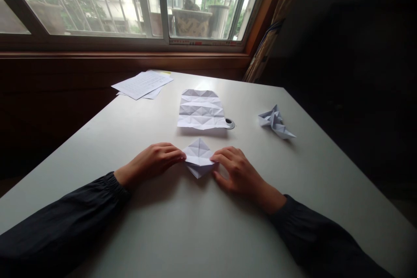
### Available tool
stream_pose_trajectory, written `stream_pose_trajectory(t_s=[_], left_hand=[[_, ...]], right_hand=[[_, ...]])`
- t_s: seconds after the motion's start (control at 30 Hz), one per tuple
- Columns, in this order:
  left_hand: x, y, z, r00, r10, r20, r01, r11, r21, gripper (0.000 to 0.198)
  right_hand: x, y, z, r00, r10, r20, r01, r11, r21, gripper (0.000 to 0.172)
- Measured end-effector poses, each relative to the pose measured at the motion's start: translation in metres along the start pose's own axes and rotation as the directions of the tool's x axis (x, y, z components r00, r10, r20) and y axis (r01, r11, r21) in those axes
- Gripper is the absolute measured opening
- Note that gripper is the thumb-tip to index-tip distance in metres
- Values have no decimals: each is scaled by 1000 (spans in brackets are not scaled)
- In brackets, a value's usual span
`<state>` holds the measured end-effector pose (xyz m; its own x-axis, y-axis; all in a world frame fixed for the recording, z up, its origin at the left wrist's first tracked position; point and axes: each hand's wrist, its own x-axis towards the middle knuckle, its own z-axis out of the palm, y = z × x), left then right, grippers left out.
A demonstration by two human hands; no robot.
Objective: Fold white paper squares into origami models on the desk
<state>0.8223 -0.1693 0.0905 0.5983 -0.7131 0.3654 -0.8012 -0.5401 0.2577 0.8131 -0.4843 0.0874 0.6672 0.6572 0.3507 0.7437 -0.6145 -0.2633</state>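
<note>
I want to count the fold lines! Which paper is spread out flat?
The big creased sheet. It lies open, while the folded piece between the left hand and right hand and the folded shape farther right are not.

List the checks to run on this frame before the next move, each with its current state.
Left hand and right hand on the folded paper: ok, their fingertips touch its opposite sides.
Folded paper resting on the table: ok.
Creased sheet apart from both hands: ok, it lies beyond them.
Creased sheet off the grommet: not ok, its corner overlaps it.
Folded model apart from both hands: ok, it lies off to the right.
Fold edges aligned: cannot tell, the fingers hide the ends.
</note>
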Motion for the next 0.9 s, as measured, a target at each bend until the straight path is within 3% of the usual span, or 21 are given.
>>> stream_pose_trajectory(t_s=[0.27,0.47,0.53,0.6,0.7,0.77,0.83,0.9], left_hand=[[5,3,-1,1000,18,-8,-18,1000,-13,24],[3,8,5,994,-11,-112,10,1000,-15,19],[4,14,4,983,-41,-176,20,993,-120,18],[6,21,4,961,-147,-234,76,955,-288,17],[9,25,3,908,-341,-244,193,856,-479,19],[10,22,5,883,-409,-232,248,824,-509,21],[9,16,7,887,-406,-218,262,833,-488,21],[9,9,10,915,-354,-196,239,864,-444,21]], right_hand=[[1,3,5,999,-33,-35,31,998,-50,16],[1,2,3,990,-45,-135,52,997,50,18],[3,-4,-3,976,31,-216,10,983,185,17],[6,-9,-10,958,163,-236,-66,926,373,16],[9,-14,-18,933,333,-133,-178,751,636,17],[9,-13,-17,920,387,-53,-233,652,722,20],[9,-8,-12,918,396,-20,-263,646,716,21],[8,-1,-5,932,357,-67,-239,742,626,19]])
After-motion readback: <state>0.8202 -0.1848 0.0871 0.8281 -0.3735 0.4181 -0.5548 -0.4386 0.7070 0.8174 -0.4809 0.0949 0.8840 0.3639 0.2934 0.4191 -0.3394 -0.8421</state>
